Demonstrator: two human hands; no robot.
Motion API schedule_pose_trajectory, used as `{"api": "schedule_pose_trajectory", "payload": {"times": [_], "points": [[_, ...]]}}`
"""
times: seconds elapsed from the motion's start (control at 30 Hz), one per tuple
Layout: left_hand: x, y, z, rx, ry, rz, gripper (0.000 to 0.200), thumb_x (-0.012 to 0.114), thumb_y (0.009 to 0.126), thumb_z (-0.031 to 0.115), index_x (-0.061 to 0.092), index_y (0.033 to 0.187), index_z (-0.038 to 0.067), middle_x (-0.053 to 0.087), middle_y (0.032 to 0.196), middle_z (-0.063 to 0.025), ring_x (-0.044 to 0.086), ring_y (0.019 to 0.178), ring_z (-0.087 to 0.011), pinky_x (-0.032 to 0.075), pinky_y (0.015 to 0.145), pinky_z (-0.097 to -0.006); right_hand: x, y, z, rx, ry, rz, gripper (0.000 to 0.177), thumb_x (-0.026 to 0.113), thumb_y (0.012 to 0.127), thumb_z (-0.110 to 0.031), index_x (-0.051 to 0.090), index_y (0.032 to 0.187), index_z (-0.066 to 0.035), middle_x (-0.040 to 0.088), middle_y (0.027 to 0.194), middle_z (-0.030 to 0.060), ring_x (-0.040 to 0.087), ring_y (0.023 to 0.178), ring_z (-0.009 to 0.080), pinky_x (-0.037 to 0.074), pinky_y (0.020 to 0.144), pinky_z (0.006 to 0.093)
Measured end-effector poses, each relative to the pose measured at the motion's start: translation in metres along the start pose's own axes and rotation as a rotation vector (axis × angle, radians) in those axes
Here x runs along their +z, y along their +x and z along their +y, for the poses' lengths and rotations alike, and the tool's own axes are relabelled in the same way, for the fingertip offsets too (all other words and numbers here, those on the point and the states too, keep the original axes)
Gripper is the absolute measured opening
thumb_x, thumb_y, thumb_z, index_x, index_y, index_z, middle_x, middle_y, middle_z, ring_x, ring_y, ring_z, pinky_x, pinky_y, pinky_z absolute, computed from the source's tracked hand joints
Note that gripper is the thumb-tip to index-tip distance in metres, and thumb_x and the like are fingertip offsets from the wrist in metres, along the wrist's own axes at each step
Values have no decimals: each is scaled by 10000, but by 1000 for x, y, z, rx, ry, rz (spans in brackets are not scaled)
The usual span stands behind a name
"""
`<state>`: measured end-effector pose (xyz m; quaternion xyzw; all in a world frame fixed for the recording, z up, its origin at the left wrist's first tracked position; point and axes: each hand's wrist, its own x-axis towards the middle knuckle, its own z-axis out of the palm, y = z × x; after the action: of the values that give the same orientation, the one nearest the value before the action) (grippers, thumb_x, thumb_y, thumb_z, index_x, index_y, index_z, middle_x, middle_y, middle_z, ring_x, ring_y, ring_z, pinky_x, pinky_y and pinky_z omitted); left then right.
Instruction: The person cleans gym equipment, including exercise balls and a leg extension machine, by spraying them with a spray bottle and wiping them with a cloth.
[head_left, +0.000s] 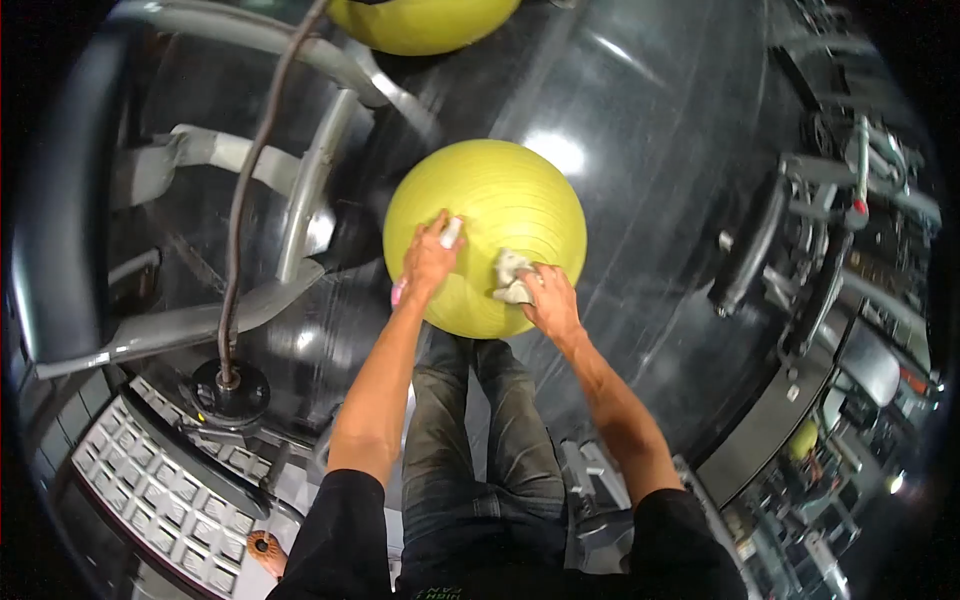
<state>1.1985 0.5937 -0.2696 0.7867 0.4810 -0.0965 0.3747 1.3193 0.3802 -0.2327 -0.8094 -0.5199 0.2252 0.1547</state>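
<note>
A large yellow exercise ball [490, 190] rests on the dark floor in front of my legs. My left hand [430, 260] is closed around a spray bottle over the ball's left side. The bottle's white head [452, 232] shows by my fingertips and a bit of pink below my palm; most of it is hidden by the hand. On the right side of the ball, my right hand [550, 300] grips a crumpled whitish cloth [512, 275] that appears to touch the ball's surface.
A second yellow ball [430, 25] sits at the top. Grey machine frames [305, 200] stand to the left, near a bar [245, 190] rising from a black weight plate [228, 390]. More gym equipment [860, 200] lines the right. Dark flooring [650, 200] surrounds the ball.
</note>
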Motion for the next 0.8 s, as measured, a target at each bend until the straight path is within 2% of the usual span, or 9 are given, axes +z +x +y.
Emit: {"api": "schedule_pose_trajectory", "payload": {"times": [0.07,0.17,0.23,0.4,0.47,0.57,0.6,0.7,0.8], "points": [[5,-5,-5,-11,-12,-30,651,707,793,368,477,1372,183,564,1203,-223,552,1126,-361,461,940,-421,-6,-5,13,-37,-34,-112,485,729,698,-152,562,1151,-197,525,1137,88,528,1011,308,462,872,426],[9,-3,7,24,-48,-81,701,738,758,360,469,1380,177,564,1196,-215,560,1107,-351,466,922,-413,5,5,24,339,10,-51,522,700,680,-65,567,1176,-160,548,1092,112,541,1040,323,477,849,419],[17,1,20,47,-38,-97,731,759,731,347,469,1381,176,571,1171,-201,570,1082,-344,467,907,-405,20,8,16,650,156,407,543,684,679,-32,573,1192,-169,551,1062,118,560,1008,334,490,817,423],[32,28,27,153,-172,-180,510,757,734,325,644,1184,113,661,951,-194,655,863,-256,497,777,-370,33,-3,-1,376,233,368,550,706,653,-36,619,1173,-193,559,1041,132,557,972,319,494,797,415],[29,21,30,-91,8,-356,422,744,741,316,680,1083,77,685,826,-175,669,738,-255,508,711,-368,28,-9,20,261,139,221,507,698,660,-51,639,1148,-173,581,989,127,574,927,311,492,801,403],[37,16,23,-52,12,-308,400,735,747,328,687,1032,52,683,771,-159,670,685,-256,508,666,-368,17,10,48,558,250,674,400,670,735,-80,635,1133,-104,595,975,160,596,902,339,489,792,397],[39,14,21,-85,-15,-333,400,730,750,331,686,1035,55,686,794,-164,676,704,-254,509,676,-363,15,19,51,863,311,689,373,664,746,-89,632,1117,-61,600,979,174,599,903,347,478,810,401],[43,5,18,-15,18,-322,380,716,770,321,684,1058,75,687,807,-170,683,738,-256,509,689,-356,34,19,37,722,379,698,397,670,727,-82,639,1123,-90,604,975,156,606,901,331,493,781,404],[44,7,6,-44,-13,-220,400,712,782,319,668,1110,94,688,857,-181,687,763,-262,513,709,-355,36,10,14,315,391,422,426,676,709,-76,647,1132,-122,609,975,124,611,905,308,513,751,403]]}}
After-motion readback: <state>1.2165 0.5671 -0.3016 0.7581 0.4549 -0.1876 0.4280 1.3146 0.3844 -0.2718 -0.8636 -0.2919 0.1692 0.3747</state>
